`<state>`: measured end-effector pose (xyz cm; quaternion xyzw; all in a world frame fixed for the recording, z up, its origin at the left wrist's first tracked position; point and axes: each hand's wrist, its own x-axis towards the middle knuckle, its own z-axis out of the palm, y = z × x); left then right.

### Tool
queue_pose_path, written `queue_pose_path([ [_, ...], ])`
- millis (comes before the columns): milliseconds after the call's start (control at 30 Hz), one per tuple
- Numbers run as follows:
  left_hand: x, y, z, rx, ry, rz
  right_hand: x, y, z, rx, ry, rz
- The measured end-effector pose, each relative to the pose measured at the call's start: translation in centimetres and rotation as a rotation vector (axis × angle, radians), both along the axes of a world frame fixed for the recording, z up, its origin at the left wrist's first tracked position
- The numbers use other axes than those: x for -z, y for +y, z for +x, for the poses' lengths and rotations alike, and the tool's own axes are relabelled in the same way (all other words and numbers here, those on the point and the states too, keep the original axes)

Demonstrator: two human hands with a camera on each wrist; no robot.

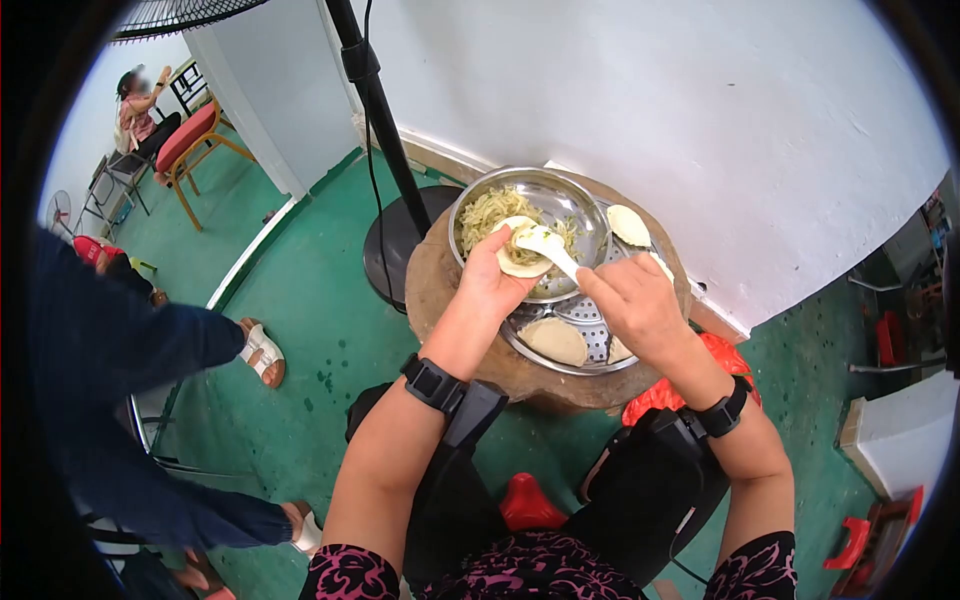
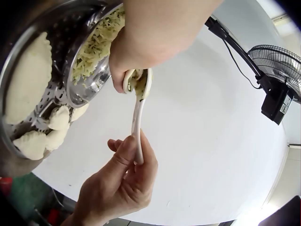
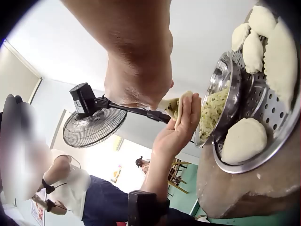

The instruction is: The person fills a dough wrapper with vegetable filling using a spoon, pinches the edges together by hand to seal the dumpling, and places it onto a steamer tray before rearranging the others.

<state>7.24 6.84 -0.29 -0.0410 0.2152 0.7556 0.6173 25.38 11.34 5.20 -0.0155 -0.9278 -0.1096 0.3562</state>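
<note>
left grip [image 1: 488,280] cups the dough wrapper [image 1: 520,264] above the bowl [image 1: 578,205]. right grip [image 1: 635,305] pinches the spoon [image 1: 548,243], tip on the wrapper. risk: tilted palm or overload spills filling [image 2: 140,79]; hard spoon pressure tears the dough.

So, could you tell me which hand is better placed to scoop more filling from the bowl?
Right, probably. The right hand grips the white spoon, its tip above the steel bowl of shredded filling; the left hand is occupied cupping the dough wrapper.
</note>
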Motion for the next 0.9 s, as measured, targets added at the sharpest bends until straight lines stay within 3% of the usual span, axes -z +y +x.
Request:
queue_pose_path([
  [167, 0.0, -0.2, -0.1, 0.024, -0.017, 0.042, -1.1, 0.8, 0.2, 0.023, 0.055, 0.008],
  [567, 0.7, -0.1, -0.3, 0.050, -0.008, 0.080, -2.9, 0.5, 0.2, -0.021, -0.139, 0.204],
  [900, 0.2, -0.5, -0.2, 0.109, -0.005, 0.107, -5.2, 0.4, 0.8, -0.006, -0.064, 0.156],
])
